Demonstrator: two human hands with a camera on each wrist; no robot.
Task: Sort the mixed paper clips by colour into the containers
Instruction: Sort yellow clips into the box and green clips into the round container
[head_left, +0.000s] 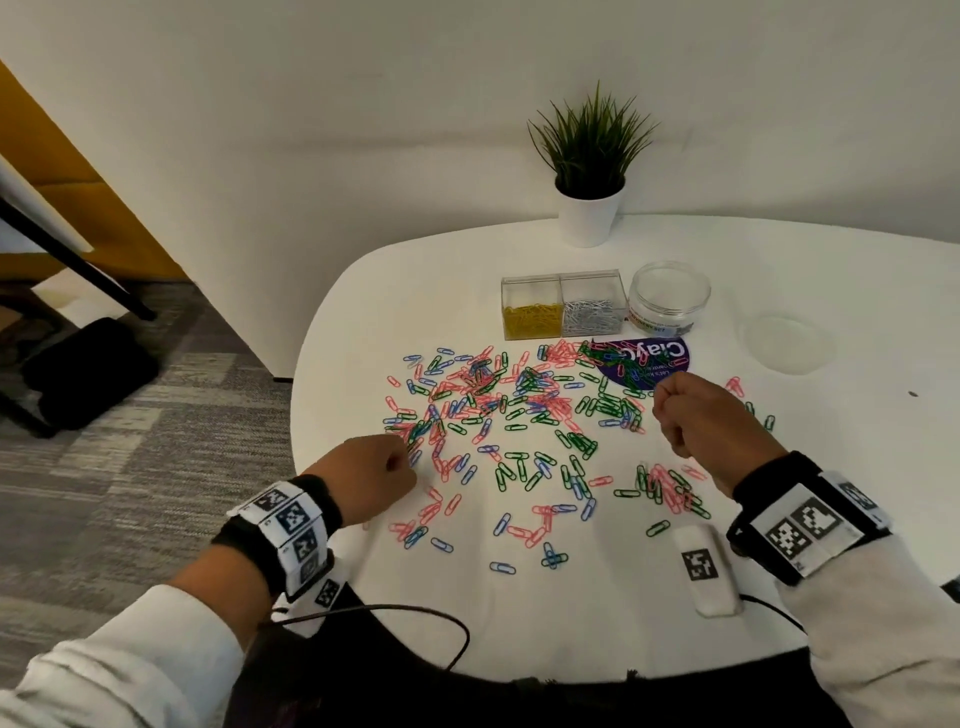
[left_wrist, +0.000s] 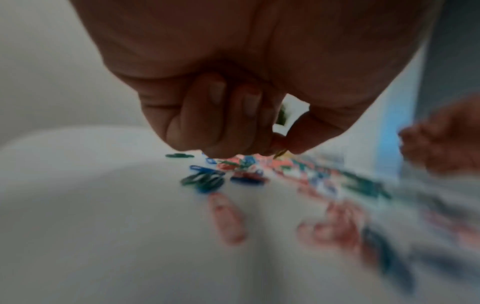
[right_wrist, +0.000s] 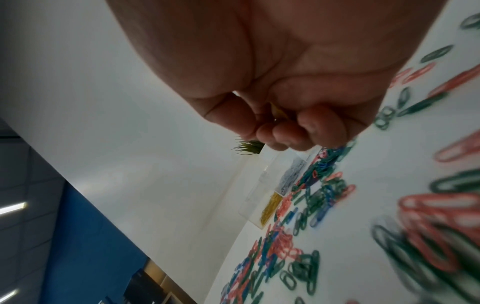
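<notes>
Red, green and blue paper clips lie scattered over the white table. My left hand is at the left edge of the spread, fingers curled. In the left wrist view the left hand pinches a small yellowish clip between thumb and finger, just above the table. My right hand hovers in a fist over the right side of the spread. The right wrist view shows the right hand with a yellow clip inside the curled fingers. A clear two-part box holds yellow clips on the left and silver clips on the right.
A round clear jar stands right of the box, its lid farther right. A purple round sticker lies under some clips. A potted plant stands at the back. A white tagged device and a cable lie near the front edge.
</notes>
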